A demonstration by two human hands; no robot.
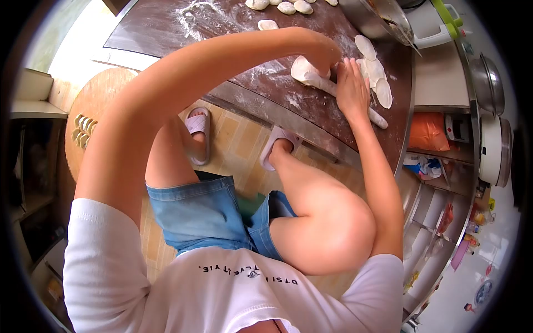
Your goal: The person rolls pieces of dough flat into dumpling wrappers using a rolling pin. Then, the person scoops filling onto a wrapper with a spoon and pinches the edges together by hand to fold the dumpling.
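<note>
A pale, flour-dusted rolling pin (377,117) lies slanted on the dark tabletop (266,105). My right hand (353,91) rests across it, palm down on the pin with the fingers stretched forward. My left hand (326,54) bends in from the far side, beside the pin's other end. Its fingers curl down at a dough wrapper (301,67) and are partly hidden by the hand itself. The wrapper lies at the pin's left end. Just right of my hands are several flat, round dough wrappers (374,70), some overlapping.
Small dough pieces (286,8) lie at the table's far side amid scattered flour. A metal bowl (377,19) stands at the far right corner. At left, a round wooden board (100,89) carries several dumplings (83,123). Shelves with an orange bag (427,132) line the right.
</note>
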